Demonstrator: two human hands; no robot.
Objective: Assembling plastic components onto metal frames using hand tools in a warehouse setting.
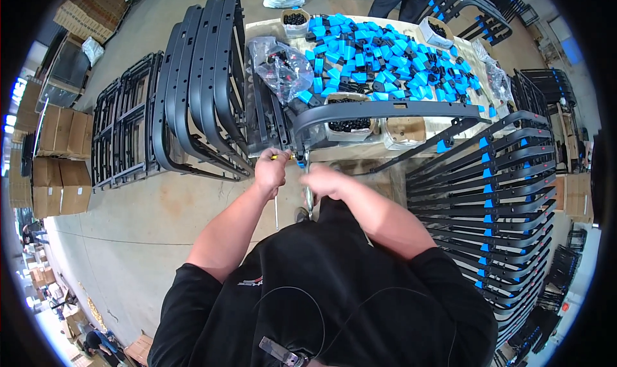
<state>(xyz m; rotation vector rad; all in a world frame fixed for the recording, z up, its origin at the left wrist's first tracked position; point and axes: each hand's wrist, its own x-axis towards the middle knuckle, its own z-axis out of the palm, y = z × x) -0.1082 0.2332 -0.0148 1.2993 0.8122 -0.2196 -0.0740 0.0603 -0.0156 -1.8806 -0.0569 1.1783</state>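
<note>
Curved flat metal frame (360, 112): matte dk grey. Slim metal hand tool (310, 201): silver. Small slim item (275, 157): yellow. Heaped blocky plastic pcs (392, 60): bright blue + blk. Tiny round boxed parts (349, 125): blk. Open cardboard box (406, 130): tan. Thin plastic bag (283, 71): clear, red/blk bits showing. Stacked curved metal frames, L (207, 52): dk grey. Short-sleeved shirt (385, 303): blk, sm. white/red chest mark (251, 281).

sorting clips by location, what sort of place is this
Probably a factory or workshop floor where metal parts are assembled: a table heaped with blue-and-black pieces, dark metal frames stacked nearby, and piled cardboard boxes at the left.
</note>
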